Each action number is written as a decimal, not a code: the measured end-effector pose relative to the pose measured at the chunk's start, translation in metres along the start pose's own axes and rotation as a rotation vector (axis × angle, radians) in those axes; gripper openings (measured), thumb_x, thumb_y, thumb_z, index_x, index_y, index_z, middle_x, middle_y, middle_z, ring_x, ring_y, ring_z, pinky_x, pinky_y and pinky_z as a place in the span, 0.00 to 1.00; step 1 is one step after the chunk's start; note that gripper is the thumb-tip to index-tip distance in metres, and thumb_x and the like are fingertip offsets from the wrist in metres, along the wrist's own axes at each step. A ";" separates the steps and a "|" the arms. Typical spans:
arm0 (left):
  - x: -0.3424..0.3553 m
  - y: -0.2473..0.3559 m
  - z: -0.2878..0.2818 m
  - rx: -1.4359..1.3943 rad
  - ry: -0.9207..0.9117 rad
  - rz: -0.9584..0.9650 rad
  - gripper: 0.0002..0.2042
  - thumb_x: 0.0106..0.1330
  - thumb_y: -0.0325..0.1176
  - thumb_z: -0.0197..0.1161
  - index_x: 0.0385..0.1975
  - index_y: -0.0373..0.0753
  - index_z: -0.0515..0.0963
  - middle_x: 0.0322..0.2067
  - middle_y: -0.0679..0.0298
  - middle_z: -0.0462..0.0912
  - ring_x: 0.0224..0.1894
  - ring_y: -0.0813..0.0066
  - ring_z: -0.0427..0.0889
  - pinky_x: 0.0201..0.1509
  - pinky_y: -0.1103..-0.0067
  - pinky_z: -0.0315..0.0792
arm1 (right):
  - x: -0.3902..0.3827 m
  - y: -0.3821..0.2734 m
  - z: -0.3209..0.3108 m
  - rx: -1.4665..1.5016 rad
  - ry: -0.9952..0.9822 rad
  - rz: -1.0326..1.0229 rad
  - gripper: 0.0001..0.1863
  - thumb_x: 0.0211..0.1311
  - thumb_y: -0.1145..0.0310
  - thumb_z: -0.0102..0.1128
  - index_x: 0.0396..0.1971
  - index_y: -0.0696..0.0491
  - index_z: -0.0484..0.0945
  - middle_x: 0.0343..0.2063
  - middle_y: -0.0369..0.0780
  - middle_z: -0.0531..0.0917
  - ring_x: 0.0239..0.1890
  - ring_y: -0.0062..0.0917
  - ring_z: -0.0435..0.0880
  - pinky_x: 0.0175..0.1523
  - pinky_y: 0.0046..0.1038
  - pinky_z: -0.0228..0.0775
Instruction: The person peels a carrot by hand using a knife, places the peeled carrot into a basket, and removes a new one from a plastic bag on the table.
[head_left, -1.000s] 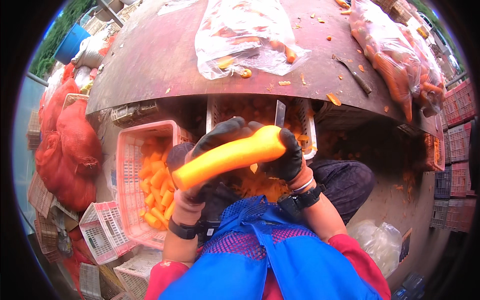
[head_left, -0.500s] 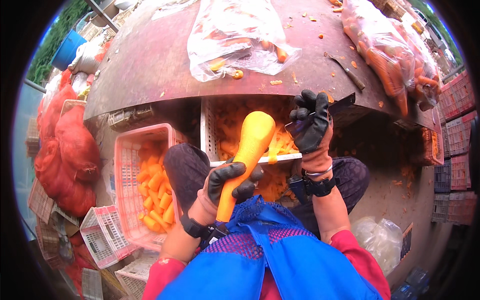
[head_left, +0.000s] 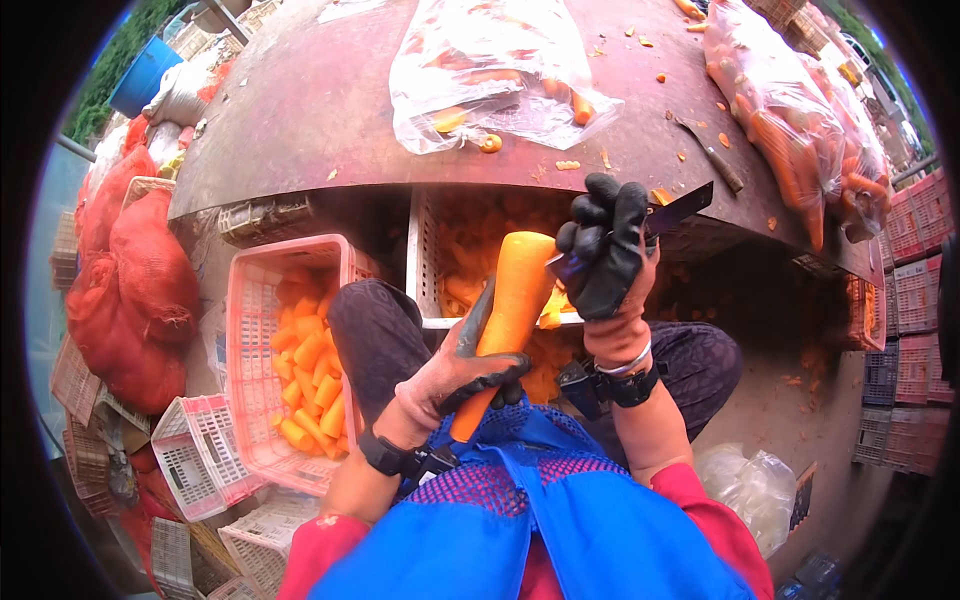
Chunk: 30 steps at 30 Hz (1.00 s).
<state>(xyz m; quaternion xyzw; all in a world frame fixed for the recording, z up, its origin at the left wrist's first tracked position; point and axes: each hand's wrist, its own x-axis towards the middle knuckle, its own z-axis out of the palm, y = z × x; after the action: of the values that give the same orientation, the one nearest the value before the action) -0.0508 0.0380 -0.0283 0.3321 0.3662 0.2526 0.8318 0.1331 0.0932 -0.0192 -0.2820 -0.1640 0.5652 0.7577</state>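
Observation:
My left hand (head_left: 462, 370), in a pink glove with a dark palm, is closed around the lower part of a large, smooth orange carrot (head_left: 520, 283). The carrot tilts upward and slightly right, its thick end away from me and its narrow end near my blue apron. My right hand (head_left: 610, 255), gloved alike, curls around a dark flat-bladed tool (head_left: 685, 208). One end of that tool sticks out to the right; the other comes close beside the carrot's thick end, and I cannot tell whether they touch. A white crate (head_left: 418, 255) of orange peelings lies beneath both hands.
At my left knee stands a pink crate (head_left: 238, 350) with several carrot pieces. The table (head_left: 290, 110) ahead bears a clear bag (head_left: 500, 60), a knife (head_left: 715, 160) and bagged carrots (head_left: 785, 150). Red mesh sacks (head_left: 150, 290) pile up far left; stacked crates (head_left: 912, 300) line the right.
My right hand and its tool have moved left toward the carrot. The carrot has turned in my left hand, whose thumb now lies along its side. The whole view has shifted slightly.

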 end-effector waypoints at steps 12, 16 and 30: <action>0.003 -0.022 -0.014 0.730 0.136 0.463 0.39 0.46 0.26 0.69 0.61 0.33 0.57 0.53 0.53 0.71 0.57 0.65 0.70 0.60 0.75 0.63 | 0.050 0.008 -0.038 -0.231 0.088 -0.116 0.20 0.63 0.59 0.56 0.41 0.64 0.75 0.30 0.47 0.82 0.21 0.28 0.80 0.22 0.25 0.70; 0.005 -0.023 -0.017 0.783 0.198 0.377 0.37 0.46 0.28 0.69 0.59 0.33 0.59 0.51 0.51 0.72 0.54 0.63 0.72 0.57 0.74 0.66 | -0.002 0.024 -0.008 -0.292 -0.119 0.057 0.19 0.63 0.59 0.57 0.40 0.63 0.75 0.24 0.40 0.77 0.19 0.20 0.74 0.21 0.21 0.64; -0.027 0.033 0.009 0.561 -0.069 0.535 0.46 0.47 0.36 0.72 0.65 0.33 0.50 0.49 0.54 0.75 0.42 0.67 0.80 0.46 0.72 0.74 | 0.034 0.007 -0.068 -0.123 0.156 -0.121 0.25 0.61 0.52 0.57 0.41 0.64 0.75 0.27 0.44 0.80 0.19 0.26 0.77 0.24 0.26 0.70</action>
<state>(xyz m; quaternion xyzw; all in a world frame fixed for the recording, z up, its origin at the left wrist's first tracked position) -0.0658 0.0379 0.0123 0.6388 0.2931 0.3392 0.6252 0.1767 0.1103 -0.0795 -0.3607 -0.1554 0.4837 0.7821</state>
